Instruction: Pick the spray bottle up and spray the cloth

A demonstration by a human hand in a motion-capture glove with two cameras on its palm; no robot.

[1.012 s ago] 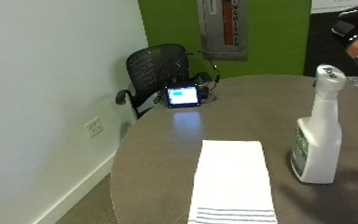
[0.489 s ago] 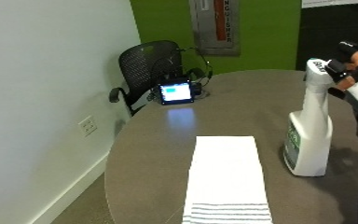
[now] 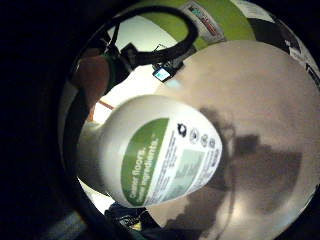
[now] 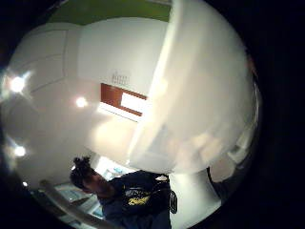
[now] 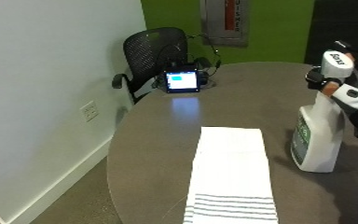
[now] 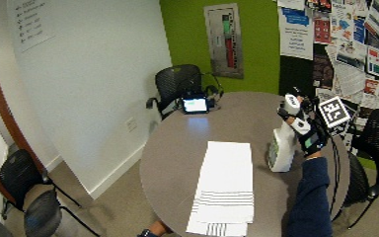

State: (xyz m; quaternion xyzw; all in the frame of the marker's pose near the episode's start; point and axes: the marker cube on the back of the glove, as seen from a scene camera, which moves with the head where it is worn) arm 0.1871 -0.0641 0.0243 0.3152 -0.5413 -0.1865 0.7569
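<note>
Spray bottle: one, white, green label on its side. Stands upright on the round grey table, toward the person's right, just beside the cloth but not touching it. Base appears to rest on the tabletop. In the little finger side palm view the body of the bottle fills much of the frame with the label facing the camera; in the thumb side palm view a pale white surface close to the palm takes up most of the frame.

Right hand: one, black glove. Raised at the head of the bottle, forearm in a dark blue sleeve coming up from below. Fingers are curled round the neck and trigger part of the bottle, with the white spray cap showing above them. The hand grips the bottle.

Cloth: one, white, long and rectangular, lying flat on the table with grey stripes across the end nearest the camera. In the wide outside view that end hangs over the table's edge.

Small screen: one, lit blue, standing at the far edge of the table, well apart from bottle and cloth, with dark cables beside it.

Mesh chair: one, black, behind the screen, against the white wall and green wall.

Further chairs in the wide outside view: two dark chairs by the left wall, one at the right.

Wall outlet: one, on the white wall.
</note>
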